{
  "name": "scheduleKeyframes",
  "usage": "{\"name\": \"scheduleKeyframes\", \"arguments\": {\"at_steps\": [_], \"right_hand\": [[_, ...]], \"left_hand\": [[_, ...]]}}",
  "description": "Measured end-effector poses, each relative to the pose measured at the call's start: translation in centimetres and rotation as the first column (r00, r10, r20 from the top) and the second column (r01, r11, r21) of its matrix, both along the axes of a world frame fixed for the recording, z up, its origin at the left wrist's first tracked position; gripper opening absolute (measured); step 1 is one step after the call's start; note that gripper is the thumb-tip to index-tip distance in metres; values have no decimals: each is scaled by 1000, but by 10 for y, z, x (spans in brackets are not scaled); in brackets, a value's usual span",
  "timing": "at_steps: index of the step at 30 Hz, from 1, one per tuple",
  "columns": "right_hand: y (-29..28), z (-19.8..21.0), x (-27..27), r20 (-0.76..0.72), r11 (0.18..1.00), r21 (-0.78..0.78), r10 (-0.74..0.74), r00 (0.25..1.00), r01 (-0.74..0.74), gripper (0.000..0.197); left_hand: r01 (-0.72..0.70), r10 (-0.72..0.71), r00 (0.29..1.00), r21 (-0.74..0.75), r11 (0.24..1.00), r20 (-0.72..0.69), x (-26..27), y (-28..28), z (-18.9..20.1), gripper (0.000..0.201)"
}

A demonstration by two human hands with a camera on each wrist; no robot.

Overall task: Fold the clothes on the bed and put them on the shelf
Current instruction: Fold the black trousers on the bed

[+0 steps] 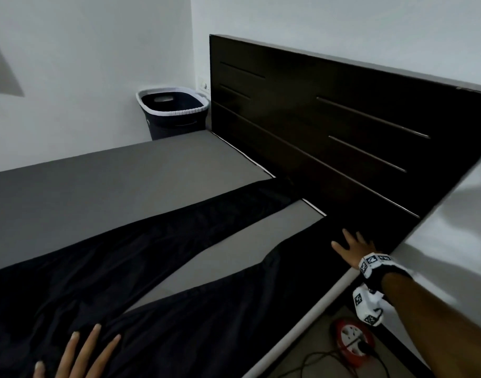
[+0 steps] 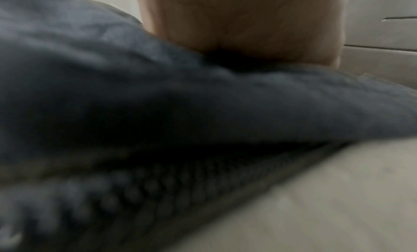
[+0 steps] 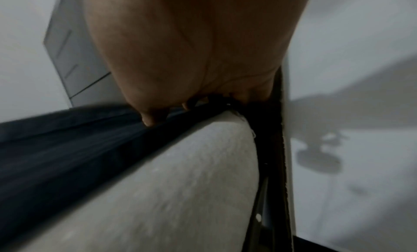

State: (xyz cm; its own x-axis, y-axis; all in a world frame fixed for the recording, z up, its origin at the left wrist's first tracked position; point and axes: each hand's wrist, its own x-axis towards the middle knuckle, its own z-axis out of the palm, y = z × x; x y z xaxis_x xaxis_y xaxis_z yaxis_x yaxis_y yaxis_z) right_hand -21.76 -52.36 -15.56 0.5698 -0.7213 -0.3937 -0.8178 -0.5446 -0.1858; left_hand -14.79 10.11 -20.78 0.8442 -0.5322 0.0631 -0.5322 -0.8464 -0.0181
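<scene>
A pair of dark navy trousers [image 1: 141, 257] lies spread on the grey bed [image 1: 97, 186], its two legs stretching toward the headboard. My left hand [image 1: 78, 353] lies flat with straight fingers on the waist end at the bottom left. My right hand [image 1: 351, 248] rests flat, fingers spread, on the end of the near trouser leg [image 1: 302, 257] by the headboard. In the left wrist view the palm [image 2: 243, 24] presses blurred dark fabric [image 2: 158, 98]. In the right wrist view the palm [image 3: 192, 50] sits on the dark cloth [image 3: 67, 140] at the mattress edge [image 3: 180, 184].
The dark wooden headboard [image 1: 343, 126] stands along the right. A dark laundry basket [image 1: 174, 111] with a white rim sits in the corner by the wall. On the floor beside the bed lies a red and white cable reel [image 1: 352, 341] with a black cord.
</scene>
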Motion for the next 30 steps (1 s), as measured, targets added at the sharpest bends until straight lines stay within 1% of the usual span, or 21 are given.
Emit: {"name": "scheduleKeyframes", "arguments": {"at_steps": [2, 4, 6, 8, 10, 11, 13, 15, 16, 18, 19, 20, 21, 22, 23, 24, 25, 26, 28, 29, 30], "right_hand": [[-10, -6, -4, 76, 989, 99, -115, 990, 107, 73], [-15, -10, -4, 110, 981, 131, -159, 981, 144, 69], [-15, -13, -1, 99, 978, 95, -197, 975, 188, 68], [-5, -15, 5, -5, 981, -20, -195, 981, 195, 65], [10, -9, 10, -135, 985, -151, -101, 986, 81, 59], [21, -4, 13, -162, 984, -180, -34, 986, 5, 57], [53, 8, 19, -144, 971, -184, 130, 981, -156, 57], [97, 15, 21, -64, 924, -203, 318, 946, -324, 59], [126, 17, 19, -19, 885, -205, 424, 906, -418, 60], [188, 18, 10, 32, 773, -154, 626, 779, -615, 64], [215, 16, 3, 42, 707, -123, 705, 708, -697, 68], [238, 12, -4, 43, 645, -104, 763, 645, -757, 71], [253, 8, -11, 33, 607, -89, 795, 606, -790, 72], [260, 4, -16, 22, 595, -80, 803, 596, -800, 72], [260, 0, -20, 12, 605, -83, 795, 606, -792, 74], [254, -4, -22, 0, 631, -99, 773, 635, -769, 77], [247, -7, -22, -12, 670, -122, 737, 676, -732, 81], [238, -6, -22, -29, 714, -138, 690, 723, -687, 84], [226, -1, -20, -83, 785, -125, 602, 794, -607, 79], [223, 4, -18, -111, 804, -103, 575, 810, -585, 74], [226, 10, -15, -129, 814, -92, 562, 817, -574, 70]], "left_hand": [[7, -7, 1000, 4, 1000, 19, 2, -2, -2, 63], [-23, 23, 999, -21, 1000, 23, -2, -6, 4, 62], [-50, 50, 999, -54, 997, 9, -8, -14, 13, 62], [-67, 67, 998, -47, 997, -2, -11, -15, 18, 64], [-92, 92, 994, 7, 996, -58, -7, -10, 21, 74], [-84, 87, 994, 51, 995, -60, -3, -5, 19, 82], [-82, 99, 990, 162, 983, -102, 5, 0, 21, 97], [-86, 117, 974, 166, 982, -191, 9, 6, 16, 104], [-55, 92, 972, 168, 984, -217, 10, 6, 21, 102], [4, 43, 965, 178, 984, -260, 7, 4, 34, 90], [23, 8, 958, 105, 994, -287, 7, 4, 33, 87], [-4, 18, 948, 44, 999, -317, 4, 5, 36, 88], [-21, 23, 941, 11, 1000, -337, 1, 9, 37, 89], [-30, 20, 941, -23, 999, -338, -3, 13, 35, 89], [-41, 24, 942, -42, 998, -336, -7, 21, 32, 89], [-56, 45, 955, -28, 998, -293, -10, 29, 28, 88], [-75, 77, 958, 18, 997, -277, -13, 40, 24, 87], [-104, 110, 939, 36, 994, -325, -15, 49, 22, 86], [-112, 125, 956, 64, 992, -266, -16, 60, 24, 83], [-90, 97, 972, 42, 995, -215, -17, 64, 21, 81], [-82, 88, 971, 38, 996, -220, -19, 66, 25, 77]]}}
